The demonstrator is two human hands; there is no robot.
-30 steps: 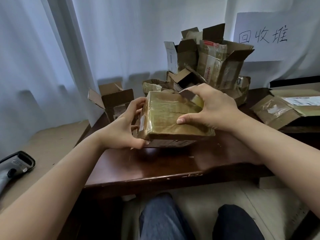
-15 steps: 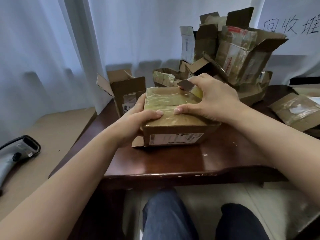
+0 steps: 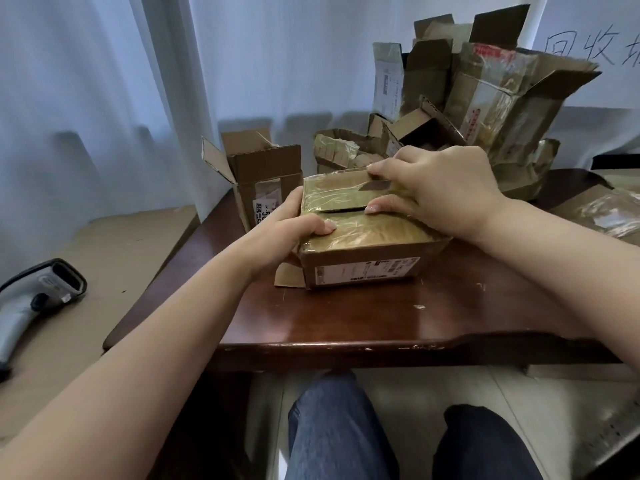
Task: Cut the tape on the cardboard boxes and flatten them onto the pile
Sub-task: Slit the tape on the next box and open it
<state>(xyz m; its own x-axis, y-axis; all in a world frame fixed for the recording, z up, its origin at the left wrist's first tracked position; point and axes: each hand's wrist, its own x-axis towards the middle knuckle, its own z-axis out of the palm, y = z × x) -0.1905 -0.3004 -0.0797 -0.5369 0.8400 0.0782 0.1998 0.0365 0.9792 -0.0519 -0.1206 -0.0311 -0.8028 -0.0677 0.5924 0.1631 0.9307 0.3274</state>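
The white handwritten paper sign is cut off by the right edge — its last character is incomplete. The small grey blade vanishes under the right hand — its handle is hidden. The brown taped cardboard box's white label print is unreadably small.

Small brown cardboard box wrapped in shiny yellowish tape sits flat on the dark wooden table, white label facing front. Its top seam's split open. Behind it, the pile of opened, crumpled boxes leans at the table's back.
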